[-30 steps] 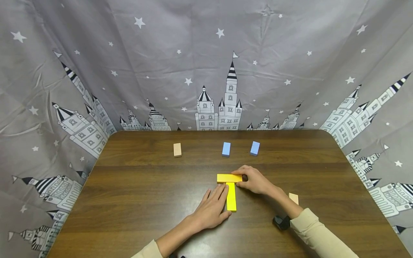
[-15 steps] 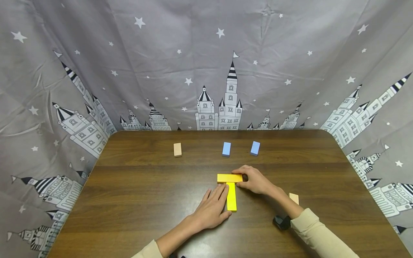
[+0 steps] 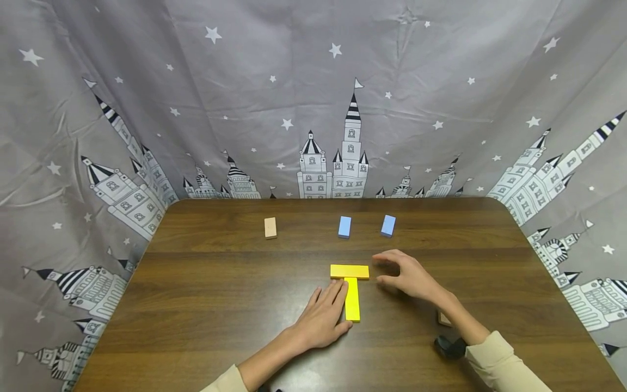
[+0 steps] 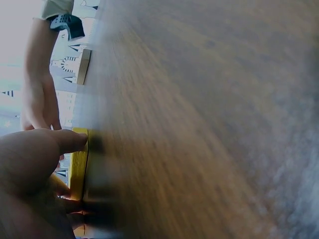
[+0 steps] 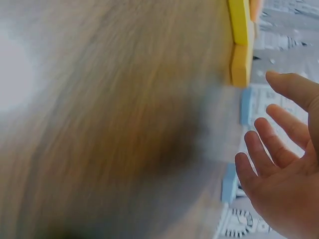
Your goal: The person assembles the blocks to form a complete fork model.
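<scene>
Two long yellow blocks lie flat on the table in a T shape. The crosswise yellow block [image 3: 350, 271] is at the far side, and the lengthwise yellow block [image 3: 352, 302] meets its middle. My left hand [image 3: 320, 318] rests on the table along the left side of the lengthwise block, its extended fingertips touching that block near the joint and its thumb at the near end. To the right of the crosswise block, my right hand [image 3: 409, 276] is apart from it, thumb and fingers spread with nothing between them. The right wrist view shows the same spread right hand [image 5: 284, 144].
Along the table's far part stand a beige block [image 3: 270, 228], a blue block [image 3: 344, 227] and another blue block [image 3: 388, 225]. A second beige block [image 3: 443, 318] is partly hidden by my right forearm. Behind the table [image 3: 206, 305] hangs a grey castle-print curtain [image 3: 245, 109].
My right hand has let go of the crosswise yellow block's right end and moved a little to the right. The left hand and the blocks have stayed in place.
</scene>
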{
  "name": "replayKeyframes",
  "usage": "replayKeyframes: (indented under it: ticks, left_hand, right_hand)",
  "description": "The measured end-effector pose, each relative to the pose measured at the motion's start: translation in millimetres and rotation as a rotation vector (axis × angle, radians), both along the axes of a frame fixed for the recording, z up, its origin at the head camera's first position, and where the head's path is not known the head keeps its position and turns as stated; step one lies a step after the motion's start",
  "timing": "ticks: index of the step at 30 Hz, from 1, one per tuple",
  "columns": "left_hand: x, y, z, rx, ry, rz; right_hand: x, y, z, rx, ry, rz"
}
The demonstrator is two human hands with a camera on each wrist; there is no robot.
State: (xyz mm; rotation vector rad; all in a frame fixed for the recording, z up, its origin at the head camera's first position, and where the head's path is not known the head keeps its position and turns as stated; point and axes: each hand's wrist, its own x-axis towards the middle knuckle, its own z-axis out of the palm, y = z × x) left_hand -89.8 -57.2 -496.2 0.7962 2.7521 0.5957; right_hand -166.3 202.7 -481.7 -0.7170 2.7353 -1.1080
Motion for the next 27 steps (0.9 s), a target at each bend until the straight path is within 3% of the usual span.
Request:
replayKeyframes:
  ticks: [8,17,27]
  left_hand:
    - [1.1,0,-0.8,0.005,0.002,0.002]
    - [0.8,0,-0.4,0.005,-0.010,0.003]
    - [0.1,0,0.0,0.007,-0.030,0.001]
  right_hand:
    - [23.6,42,13.4,0.021,0.094,-0.120]
    - [59.2,85,22.4,0.010,0.021,-0.176]
    - [88.0,111,4.2,0.027,-0.097,-0.186]
